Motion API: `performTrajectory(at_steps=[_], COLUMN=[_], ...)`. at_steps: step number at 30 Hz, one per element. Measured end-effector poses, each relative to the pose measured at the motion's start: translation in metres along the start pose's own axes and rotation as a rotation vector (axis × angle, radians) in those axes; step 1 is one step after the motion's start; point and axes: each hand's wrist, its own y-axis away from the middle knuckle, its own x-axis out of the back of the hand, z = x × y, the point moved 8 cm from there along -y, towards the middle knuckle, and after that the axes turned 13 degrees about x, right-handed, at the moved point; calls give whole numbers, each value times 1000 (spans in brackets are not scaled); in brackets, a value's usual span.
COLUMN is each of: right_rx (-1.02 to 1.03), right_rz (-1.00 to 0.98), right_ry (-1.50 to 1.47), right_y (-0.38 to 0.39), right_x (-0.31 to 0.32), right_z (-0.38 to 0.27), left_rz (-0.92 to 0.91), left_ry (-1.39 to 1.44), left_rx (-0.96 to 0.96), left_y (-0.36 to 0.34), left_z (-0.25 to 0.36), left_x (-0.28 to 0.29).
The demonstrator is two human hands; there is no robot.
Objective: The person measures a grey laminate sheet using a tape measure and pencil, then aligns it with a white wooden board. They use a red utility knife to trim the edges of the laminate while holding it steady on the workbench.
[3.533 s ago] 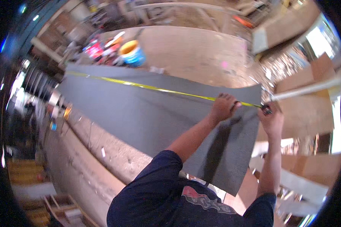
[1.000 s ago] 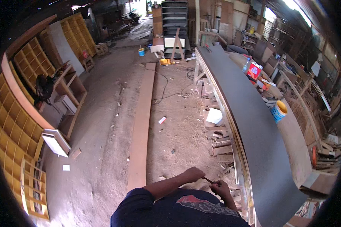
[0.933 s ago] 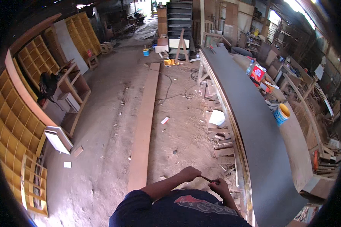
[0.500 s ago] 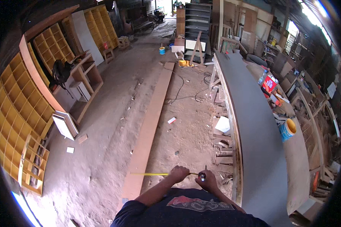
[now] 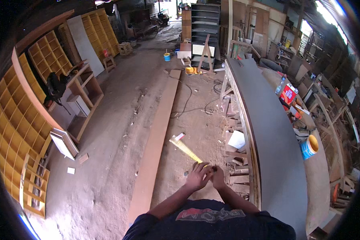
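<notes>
A yellow tape measure blade [image 5: 185, 151] sticks out ahead and to the left from my hands, its free end over the dirt floor. My right hand [image 5: 219, 179] is closed round the tape measure's dark case [image 5: 215, 169], which is mostly hidden by fingers. Against it, my left hand [image 5: 197, 177] has its fingers bent over the blade near the case. Left of my hands a long brown board [image 5: 158, 140] lies on the floor. To the right stands a long bench with a dark grey panel [image 5: 274, 140] on top.
Offcuts [image 5: 239, 162] are piled under the bench's near side. A cable [image 5: 186, 106] crosses the floor beyond the board. On the bench's far side sit a blue paint bucket [image 5: 309, 148] and a red can [image 5: 289, 94]. Yellow shelving units [image 5: 24, 108] line the left.
My left hand has moved right, up against my right hand. The blade, earlier stretched left over the board, now points forward and left. My right hand has risen slightly.
</notes>
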Motion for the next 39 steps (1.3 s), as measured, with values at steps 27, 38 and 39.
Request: performTrajectory(at_steps=[27, 38, 39], right_rx=[441, 655, 680], right_rz=[481, 766, 766], right_ry=[160, 24, 77], right_y=[-625, -805, -825], right_x=[-161, -110, -104], right_z=[-178, -278, -287], left_rz=[48, -419, -293], left_ry=[688, 629, 527], left_rx=[628, 457, 409], left_y=[-579, -728, -775], left_z=[-156, -177, -162], left_x=[-67, -168, -150])
